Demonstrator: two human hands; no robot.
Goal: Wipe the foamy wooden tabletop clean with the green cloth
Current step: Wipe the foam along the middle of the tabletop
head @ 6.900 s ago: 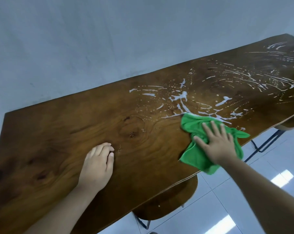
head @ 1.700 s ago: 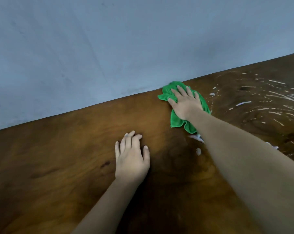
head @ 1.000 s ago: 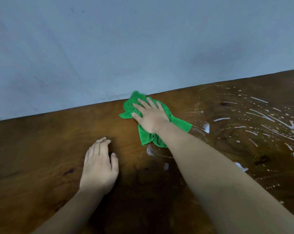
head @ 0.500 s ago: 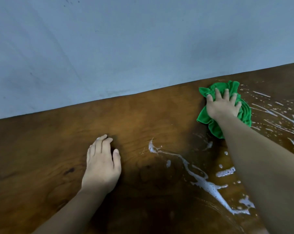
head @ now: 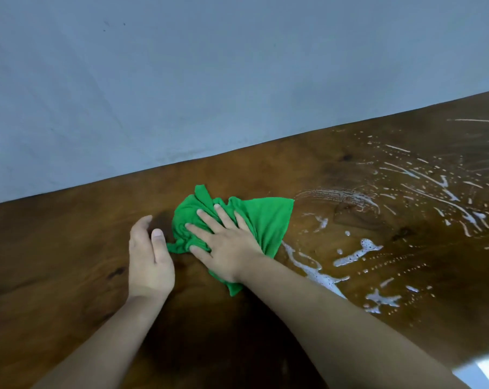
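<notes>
Head view: right hand (head: 226,248) presses green cloth (head: 263,220) flat.

My right hand (head: 227,249) lies on the cloth (head: 261,220), my left hand (head: 149,261) at its nine o'clock, foam (head: 358,254) at three o'clock on the tabletop (head: 55,248).

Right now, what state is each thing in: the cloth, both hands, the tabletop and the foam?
green cloth: bunched, flat on the wood under the right hand.
right hand: fingers spread, pressing the cloth.
left hand: resting on bare wood beside the cloth.
tabletop: foam-free left, streaked right.
foam: unwiped.
</notes>
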